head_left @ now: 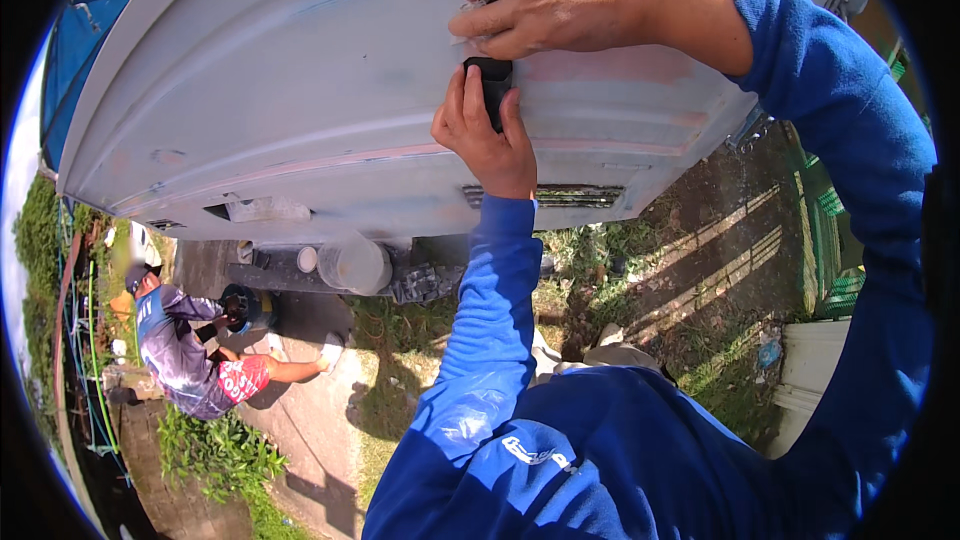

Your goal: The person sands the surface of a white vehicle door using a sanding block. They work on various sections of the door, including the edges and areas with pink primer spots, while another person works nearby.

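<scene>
The large, curved panel with matt grey coating [300, 70] seems partly finished: much is grey, but pinkish patches [645, 67] perhaps are left. The right hand [565, 5] bends its fingers over a crumpled whitish piece [470, 25], its pinch I cannot tell. Below, against the panel, the left hand [495, 155] pinches a small black block [492, 85] between thumb and fingers.

Left fingers [473, 93] hold black block [493, 83] against grey panel [300, 70].

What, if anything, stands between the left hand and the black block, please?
Nothing visible does; the left hand holds the black block directly, and the right hand is just above it, not between them.
</scene>
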